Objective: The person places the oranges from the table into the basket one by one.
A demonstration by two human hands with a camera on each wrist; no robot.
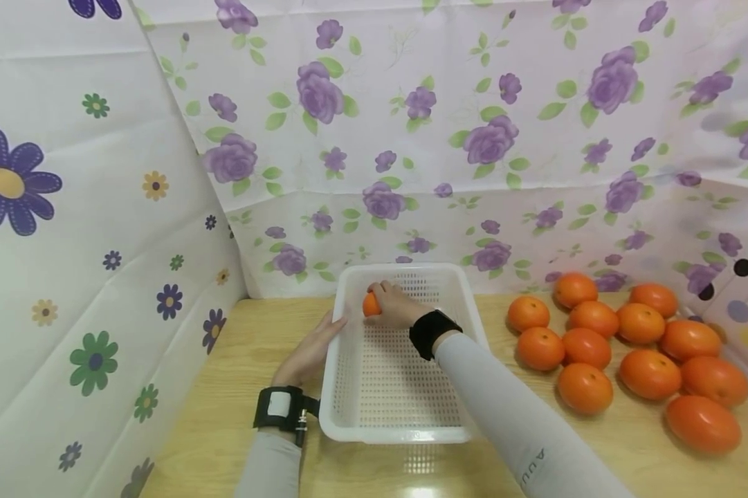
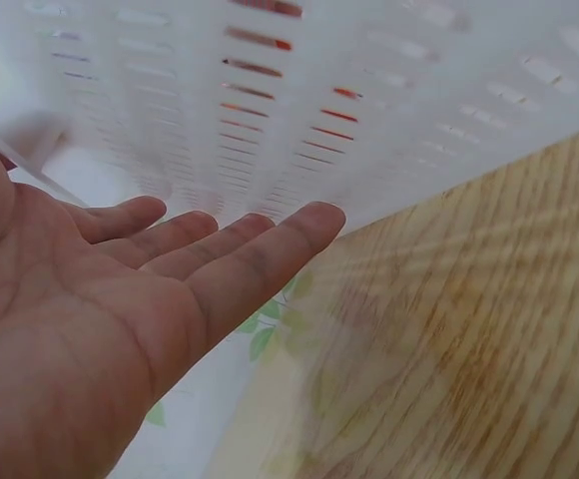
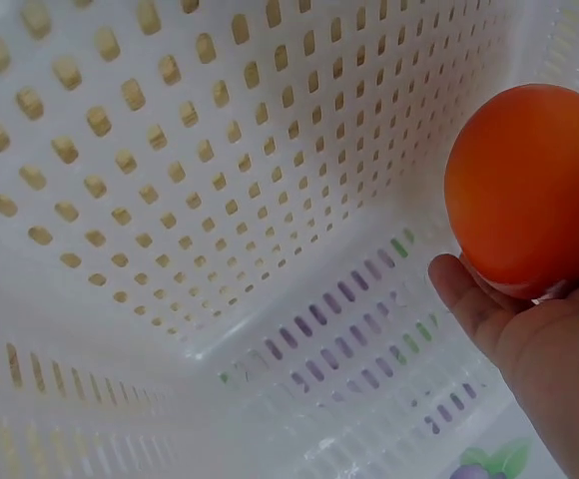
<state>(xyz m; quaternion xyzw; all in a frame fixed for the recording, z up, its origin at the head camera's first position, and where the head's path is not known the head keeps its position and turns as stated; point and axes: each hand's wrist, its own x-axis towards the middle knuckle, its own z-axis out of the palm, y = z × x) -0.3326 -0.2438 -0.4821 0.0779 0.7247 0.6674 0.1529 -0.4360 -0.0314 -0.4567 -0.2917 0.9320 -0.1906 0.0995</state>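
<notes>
1. A wooden bench (image 1: 236, 387) is walled by floral cloths (image 1: 411, 138).
2. A white perforated basket (image 1: 349, 387) sits mid-bench; a cluster of oranges (image 1: 635, 346) lies to its right.
3. The right hand (image 1: 394, 304) curls round an orange (image 1: 370, 305) in the basket's far-left corner.
4. The left hand (image 1: 308, 353), fingers straight, rests against the basket's left wall.
</notes>
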